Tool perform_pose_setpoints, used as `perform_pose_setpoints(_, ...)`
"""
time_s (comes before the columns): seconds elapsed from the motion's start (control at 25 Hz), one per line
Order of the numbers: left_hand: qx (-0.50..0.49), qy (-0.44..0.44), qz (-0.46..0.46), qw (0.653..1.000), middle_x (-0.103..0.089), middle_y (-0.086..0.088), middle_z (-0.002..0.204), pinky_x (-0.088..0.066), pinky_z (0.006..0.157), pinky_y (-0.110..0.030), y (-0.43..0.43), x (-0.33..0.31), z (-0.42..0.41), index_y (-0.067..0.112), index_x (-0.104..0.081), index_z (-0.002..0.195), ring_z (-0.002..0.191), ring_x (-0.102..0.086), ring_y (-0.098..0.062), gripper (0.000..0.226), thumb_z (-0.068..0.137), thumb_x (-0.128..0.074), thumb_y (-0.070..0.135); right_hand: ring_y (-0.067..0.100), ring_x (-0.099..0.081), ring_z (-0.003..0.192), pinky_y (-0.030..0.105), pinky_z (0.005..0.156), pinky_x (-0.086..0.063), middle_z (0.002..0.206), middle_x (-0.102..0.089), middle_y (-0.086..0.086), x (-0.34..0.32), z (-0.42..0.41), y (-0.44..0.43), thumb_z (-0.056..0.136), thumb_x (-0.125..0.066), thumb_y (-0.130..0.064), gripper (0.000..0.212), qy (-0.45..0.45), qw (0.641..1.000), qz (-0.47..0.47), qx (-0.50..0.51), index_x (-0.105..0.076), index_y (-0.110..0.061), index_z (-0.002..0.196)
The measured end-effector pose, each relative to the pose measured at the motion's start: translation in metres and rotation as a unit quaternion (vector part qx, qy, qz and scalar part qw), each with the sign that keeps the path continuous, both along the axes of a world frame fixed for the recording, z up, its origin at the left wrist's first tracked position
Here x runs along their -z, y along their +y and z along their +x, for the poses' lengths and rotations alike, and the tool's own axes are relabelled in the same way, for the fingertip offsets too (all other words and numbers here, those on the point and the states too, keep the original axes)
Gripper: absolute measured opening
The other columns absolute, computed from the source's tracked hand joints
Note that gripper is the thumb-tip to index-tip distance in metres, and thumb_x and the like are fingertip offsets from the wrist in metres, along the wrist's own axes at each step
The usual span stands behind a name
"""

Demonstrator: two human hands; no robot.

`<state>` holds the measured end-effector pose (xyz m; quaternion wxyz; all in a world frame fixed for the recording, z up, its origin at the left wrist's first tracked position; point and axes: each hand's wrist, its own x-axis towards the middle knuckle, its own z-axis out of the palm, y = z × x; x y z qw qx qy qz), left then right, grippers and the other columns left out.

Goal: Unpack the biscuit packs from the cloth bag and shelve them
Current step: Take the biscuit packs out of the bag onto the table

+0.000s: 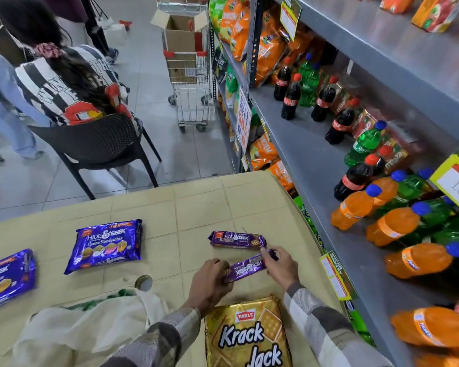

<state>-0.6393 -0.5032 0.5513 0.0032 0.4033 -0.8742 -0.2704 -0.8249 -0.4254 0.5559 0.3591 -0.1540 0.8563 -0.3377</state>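
Observation:
Both my hands hold a slim purple Hide & Seek biscuit pack [247,268] just above the beige table [196,207]. My left hand [211,282] grips its near end; my right hand [280,263] pinches its far end. A second slim purple pack [236,240] lies on the table just beyond. A gold Krack Jack pack [249,335] lies in front of me between my sleeves. Two big purple cream-sandwich packs [106,245] [7,279] lie to the left. The cream cloth bag [85,329] slumps at the near left.
Grey shelves [316,160] on the right hold cola, green and orange soda bottles [355,207] and orange snack bags. A person sits on a black chair [98,149] beyond the table. A shopping trolley [188,64] carrying a cardboard box stands in the aisle.

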Motion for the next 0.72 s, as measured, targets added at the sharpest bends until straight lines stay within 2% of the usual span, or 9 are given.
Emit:
perform_pose_setpoints(0.12,-0.054,0.045,-0.003,0.998,-0.062,0.005,0.096,-0.049,0.071,-0.037,0.005,-0.025,-0.011,0.023,-0.057,0.096,0.088,-0.056,-0.018,0.037,0.07,-0.072,0.046,0.026,-0.057,0.104,0.028,0.087,-0.045,0.109,-0.067,0.004,-0.038,-0.002,-0.028,0.084,-0.068,-0.05,0.039,0.06,0.998,-0.003,-0.03,-0.063,-0.026,0.114)
perform_pose_setpoints(0.2,-0.113,0.115,0.029,0.987,-0.061,0.011,0.085,-0.046,0.065,-0.032,0.014,-0.037,-0.022,0.026,-0.053,0.087,0.079,-0.056,-0.012,0.038,0.064,-0.075,0.047,0.03,-0.055,0.111,0.03,0.092,-0.043,0.117,-0.062,0.008,-0.06,0.004,-0.053,0.083,-0.07,-0.039,0.046,0.101,0.992,-0.006,-0.069,-0.057,-0.029,0.127)
perform_pose_setpoints(0.28,-0.179,0.204,0.105,0.957,-0.066,0.01,0.076,-0.046,0.059,-0.024,0.025,-0.044,-0.034,0.027,-0.054,0.083,0.069,-0.059,-0.004,0.035,0.061,-0.077,0.041,0.032,-0.058,0.109,0.032,0.091,-0.047,0.118,-0.06,0.012,-0.077,0.015,-0.077,0.083,-0.07,-0.03,0.061,0.146,0.982,-0.029,-0.115,-0.045,-0.029,0.139)
perform_pose_setpoints(0.36,-0.242,0.285,0.183,0.909,-0.069,0.004,0.071,-0.047,0.054,-0.018,0.029,-0.046,-0.045,0.023,-0.057,0.079,0.063,-0.063,-0.006,0.025,0.068,-0.079,0.027,0.029,-0.063,0.098,0.031,0.081,-0.051,0.109,-0.064,0.012,-0.085,0.029,-0.094,0.083,-0.073,-0.028,0.064,0.187,0.964,-0.058,-0.178,-0.042,-0.019,0.138)
perform_pose_setpoints(0.44,-0.32,0.328,0.251,0.853,-0.073,-0.003,0.08,-0.056,0.055,-0.025,0.019,-0.044,-0.048,0.016,-0.064,0.086,0.07,-0.069,-0.019,0.004,0.085,-0.068,0.014,0.025,-0.067,0.091,0.028,0.075,-0.052,0.101,-0.068,0.01,-0.081,0.038,-0.104,0.079,-0.077,-0.028,0.05,0.205,0.942,-0.062,-0.258,-0.053,-0.012,0.12)
perform_pose_setpoints(0.56,-0.466,0.382,0.339,0.722,-0.074,-0.018,0.091,-0.062,0.073,-0.043,-0.015,-0.039,-0.039,0.007,-0.066,0.098,0.078,-0.072,-0.028,0.023,0.099,-0.049,0.023,0.024,-0.07,0.088,0.022,0.07,-0.05,0.093,-0.072,0.008,-0.067,0.04,-0.104,0.073,-0.079,-0.017,0.035,0.22,0.903,-0.052,-0.366,-0.064,-0.012,0.106)
perform_pose_setpoints(0.6,-0.479,0.388,0.348,0.707,-0.073,-0.017,0.094,-0.061,0.078,-0.044,-0.027,-0.034,-0.034,0.007,-0.065,0.103,0.082,-0.072,-0.028,0.03,0.099,-0.052,0.033,0.024,-0.07,0.089,0.022,0.072,-0.05,0.093,-0.072,0.008,-0.063,0.04,-0.104,0.071,-0.077,-0.011,0.035,0.222,0.891,-0.053,-0.391,-0.067,-0.013,0.105)
perform_pose_setpoints(0.68,-0.459,0.366,0.334,0.737,-0.07,-0.012,0.103,-0.061,0.085,-0.043,-0.042,-0.021,-0.025,0.018,-0.06,0.112,0.092,-0.072,-0.027,0.035,0.091,-0.063,0.046,0.021,-0.066,0.093,0.021,0.077,-0.049,0.098,-0.07,0.005,-0.053,0.04,-0.102,0.068,-0.077,-0.005,0.039,0.227,0.869,-0.059,-0.435,-0.069,-0.016,0.105)
perform_pose_setpoints(0.72,-0.436,0.357,0.322,0.761,-0.071,-0.011,0.106,-0.061,0.086,-0.042,-0.046,-0.015,-0.022,0.016,-0.063,0.116,0.095,-0.072,-0.026,0.04,0.089,-0.067,0.045,0.021,-0.063,0.097,0.02,0.08,-0.046,0.101,-0.068,0.004,-0.048,0.04,-0.101,0.069,-0.076,-0.003,0.04,0.234,0.858,-0.057,-0.454,-0.069,-0.017,0.106)
